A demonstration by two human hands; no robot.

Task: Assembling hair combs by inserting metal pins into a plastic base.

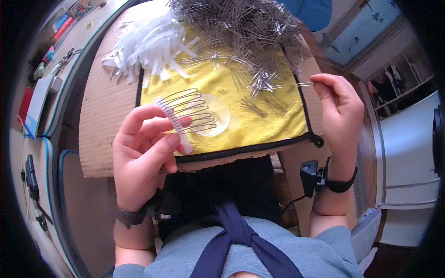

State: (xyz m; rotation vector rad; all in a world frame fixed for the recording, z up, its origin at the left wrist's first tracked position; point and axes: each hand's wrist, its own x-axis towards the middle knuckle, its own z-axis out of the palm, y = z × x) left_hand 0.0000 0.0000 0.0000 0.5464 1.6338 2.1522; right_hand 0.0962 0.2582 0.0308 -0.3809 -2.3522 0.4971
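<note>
My left hand point(141, 146) pinches a translucent white plastic strip point(186, 143) between thumb and fingers, above the near left part of a yellow cloth point(269, 132). Several U-shaped wire hairpins point(197, 109) sit side by side along the strip, their bent ends pointing right. Off the cloth's right edge, my right hand point(340, 104) is closed at the fingertips on a single thin wire hairpin point(303, 84), which points left. Behind the left hand's hairpins, a clear round disc point(220, 116) lies on the cloth, partly covered. A few loose hairpins point(255, 107) lie between the hands.
A large heap of metal hairpins point(236, 28) covers the cloth's far side. Left of it is a pile of white plastic strips point(148, 46). Cardboard point(99, 125) lies under the cloth. A cluttered desk point(88, 34) runs along the left; a white cabinet point(410, 143) stands right.
</note>
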